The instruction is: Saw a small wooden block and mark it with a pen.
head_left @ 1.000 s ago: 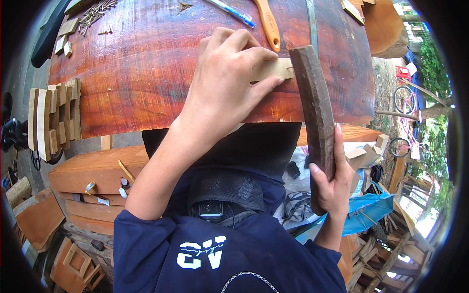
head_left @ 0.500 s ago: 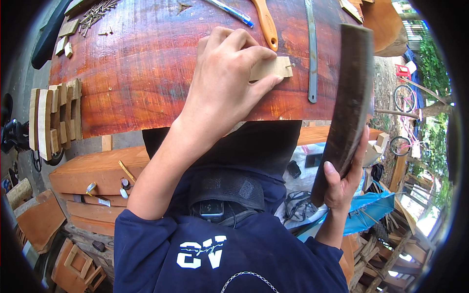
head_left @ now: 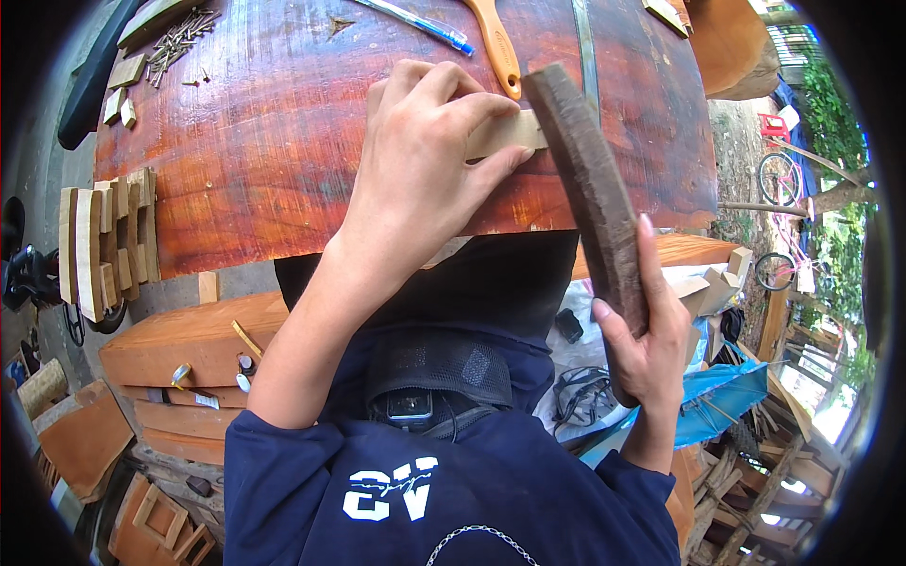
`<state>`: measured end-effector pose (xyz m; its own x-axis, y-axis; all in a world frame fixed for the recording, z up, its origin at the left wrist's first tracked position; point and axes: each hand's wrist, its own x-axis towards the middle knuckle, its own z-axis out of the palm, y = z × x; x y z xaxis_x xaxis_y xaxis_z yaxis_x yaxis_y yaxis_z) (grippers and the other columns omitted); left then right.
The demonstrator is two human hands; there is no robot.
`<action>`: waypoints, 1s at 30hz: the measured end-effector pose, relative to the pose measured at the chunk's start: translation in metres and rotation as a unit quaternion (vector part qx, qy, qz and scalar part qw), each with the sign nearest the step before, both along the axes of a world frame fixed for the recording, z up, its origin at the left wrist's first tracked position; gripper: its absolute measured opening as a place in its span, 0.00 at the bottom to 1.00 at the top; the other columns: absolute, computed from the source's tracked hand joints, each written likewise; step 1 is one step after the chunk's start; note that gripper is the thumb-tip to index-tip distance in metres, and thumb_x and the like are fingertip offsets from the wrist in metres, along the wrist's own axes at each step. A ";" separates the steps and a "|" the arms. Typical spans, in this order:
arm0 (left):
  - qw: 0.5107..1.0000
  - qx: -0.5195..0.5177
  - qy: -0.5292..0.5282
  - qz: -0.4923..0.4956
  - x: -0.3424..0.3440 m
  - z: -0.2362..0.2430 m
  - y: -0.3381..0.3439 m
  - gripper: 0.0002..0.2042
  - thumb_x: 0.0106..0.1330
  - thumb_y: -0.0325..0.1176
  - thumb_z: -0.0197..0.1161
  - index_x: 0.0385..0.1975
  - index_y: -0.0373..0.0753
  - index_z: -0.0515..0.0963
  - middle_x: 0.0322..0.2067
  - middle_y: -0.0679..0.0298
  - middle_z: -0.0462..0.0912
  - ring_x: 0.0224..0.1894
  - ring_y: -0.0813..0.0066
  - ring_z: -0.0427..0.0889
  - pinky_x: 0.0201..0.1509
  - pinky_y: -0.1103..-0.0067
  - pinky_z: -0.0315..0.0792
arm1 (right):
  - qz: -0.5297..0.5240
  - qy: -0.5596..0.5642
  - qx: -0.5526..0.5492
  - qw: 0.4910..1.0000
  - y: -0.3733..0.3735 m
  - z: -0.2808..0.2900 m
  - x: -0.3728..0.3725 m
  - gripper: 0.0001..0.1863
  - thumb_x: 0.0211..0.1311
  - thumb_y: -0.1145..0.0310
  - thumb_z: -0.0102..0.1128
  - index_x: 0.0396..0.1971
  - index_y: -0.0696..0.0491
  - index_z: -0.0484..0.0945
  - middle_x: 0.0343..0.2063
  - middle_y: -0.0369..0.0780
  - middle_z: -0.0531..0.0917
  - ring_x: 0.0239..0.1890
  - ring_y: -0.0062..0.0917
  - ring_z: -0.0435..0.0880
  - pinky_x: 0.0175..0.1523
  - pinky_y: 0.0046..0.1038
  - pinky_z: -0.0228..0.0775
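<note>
My left hand (head_left: pixel 429 165) pinches a small pale wooden block (head_left: pixel 505 136) against the reddish, glossy tabletop (head_left: pixel 264 170). My right hand (head_left: pixel 646 335) grips a long dark brown bar (head_left: pixel 590 189), seemingly wood; its upper end is over the block's right end, hiding whatever is there. I cannot tell whether the two touch. An orange-handled tool (head_left: pixel 495 42) and a blue pen (head_left: pixel 415 24) lie beyond my fingers. A flat steel strip (head_left: pixel 586 57) runs behind the bar. Loose nails (head_left: pixel 179 47) lie at the back left.
Stacked wooden pieces (head_left: pixel 104 236) sit at the table's left edge, small offcuts (head_left: pixel 127 75) at the back left. Below right are cardboard (head_left: pixel 708 288), a blue umbrella (head_left: pixel 717 401) and wood scraps (head_left: pixel 774 500). Large planks (head_left: pixel 189 340) lie below left. A pink bicycle (head_left: pixel 781 226) stands right.
The bar in my right hand swung out to the right, showing a nail in the block, and has swung back left over the block. My left hand keeps its pinch.
</note>
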<state>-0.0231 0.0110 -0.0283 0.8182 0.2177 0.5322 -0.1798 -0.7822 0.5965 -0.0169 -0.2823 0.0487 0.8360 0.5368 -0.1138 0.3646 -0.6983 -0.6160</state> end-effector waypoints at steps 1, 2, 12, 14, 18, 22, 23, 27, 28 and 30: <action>1.000 -0.002 0.001 -0.002 0.000 0.002 0.000 0.18 0.58 0.40 0.83 0.45 0.40 0.92 0.43 0.62 0.87 0.53 0.59 0.80 0.62 0.64 0.74 | -0.006 -0.010 0.016 1.000 -0.001 0.002 -0.001 0.49 0.63 0.70 0.73 0.84 0.50 0.60 0.68 0.54 0.82 0.64 0.41 0.87 0.68 0.39 0.76; 1.000 -0.001 -0.001 0.000 0.000 0.004 0.001 0.18 0.58 0.40 0.83 0.45 0.40 0.92 0.43 0.62 0.87 0.53 0.59 0.80 0.62 0.64 0.74 | -0.032 -0.003 0.093 0.995 -0.001 -0.001 -0.002 0.50 0.62 0.71 0.73 0.84 0.51 0.60 0.69 0.56 0.81 0.65 0.42 0.86 0.68 0.39 0.76; 1.000 0.009 0.000 -0.002 0.002 0.006 0.001 0.17 0.58 0.39 0.83 0.46 0.42 0.93 0.42 0.62 0.87 0.53 0.59 0.80 0.61 0.64 0.75 | -0.055 -0.021 0.167 0.984 -0.010 -0.014 -0.006 0.52 0.62 0.69 0.73 0.85 0.57 0.56 0.74 0.57 0.74 0.71 0.41 0.81 0.74 0.39 0.71; 1.000 0.005 0.001 -0.004 0.002 0.006 -0.001 0.17 0.58 0.39 0.83 0.46 0.42 0.93 0.42 0.62 0.87 0.53 0.59 0.80 0.60 0.65 0.75 | -0.056 -0.028 0.193 0.979 -0.016 -0.019 -0.012 0.52 0.63 0.68 0.74 0.85 0.58 0.55 0.76 0.56 0.72 0.71 0.41 0.81 0.75 0.39 0.70; 1.000 0.020 0.014 0.003 -0.001 0.004 0.002 0.17 0.58 0.39 0.83 0.46 0.43 0.93 0.42 0.63 0.87 0.53 0.59 0.80 0.60 0.64 0.76 | 0.008 -0.030 0.001 1.000 0.003 -0.006 -0.003 0.48 0.63 0.71 0.74 0.83 0.47 0.64 0.65 0.59 0.83 0.61 0.44 0.89 0.67 0.38 0.77; 1.000 0.012 0.012 0.001 0.001 0.007 0.000 0.17 0.58 0.38 0.83 0.47 0.43 0.93 0.42 0.63 0.87 0.53 0.59 0.80 0.61 0.64 0.76 | -0.044 -0.056 0.108 0.992 -0.010 -0.013 -0.002 0.51 0.61 0.71 0.72 0.85 0.53 0.58 0.72 0.57 0.77 0.67 0.43 0.85 0.71 0.39 0.75; 1.000 0.011 0.012 0.001 0.000 0.008 -0.001 0.17 0.58 0.38 0.83 0.47 0.43 0.93 0.43 0.63 0.87 0.53 0.59 0.80 0.61 0.64 0.76 | -0.073 -0.018 0.193 0.978 -0.009 -0.017 -0.006 0.51 0.62 0.70 0.72 0.84 0.56 0.58 0.76 0.56 0.73 0.69 0.43 0.83 0.73 0.39 0.72; 1.000 0.012 0.018 0.003 0.000 0.005 0.001 0.17 0.58 0.38 0.83 0.47 0.43 0.93 0.42 0.64 0.87 0.53 0.60 0.79 0.60 0.65 0.76 | 0.012 -0.021 -0.013 1.000 0.006 0.006 0.000 0.48 0.62 0.69 0.75 0.83 0.51 0.64 0.62 0.54 0.86 0.59 0.40 0.90 0.66 0.37 0.77; 1.000 0.013 0.017 0.000 0.001 0.005 0.003 0.17 0.58 0.38 0.83 0.47 0.43 0.93 0.42 0.64 0.87 0.53 0.60 0.79 0.60 0.65 0.76 | 0.013 -0.036 0.008 0.999 0.005 0.006 0.000 0.48 0.62 0.69 0.75 0.83 0.51 0.64 0.62 0.54 0.86 0.59 0.41 0.90 0.66 0.37 0.77; 1.000 0.016 0.021 0.000 0.000 0.007 0.002 0.17 0.58 0.39 0.83 0.47 0.44 0.93 0.41 0.64 0.86 0.53 0.60 0.79 0.60 0.65 0.76 | -0.016 -0.056 0.106 0.993 0.001 0.000 -0.003 0.48 0.62 0.69 0.75 0.83 0.51 0.64 0.63 0.54 0.85 0.60 0.41 0.89 0.67 0.37 0.77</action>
<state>-0.0230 0.0133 -0.0212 0.8401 0.2024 0.5034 -0.1539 -0.8008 0.5788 -0.0200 -0.2818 0.0491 0.8540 0.5118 0.0937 0.4187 -0.5691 -0.7077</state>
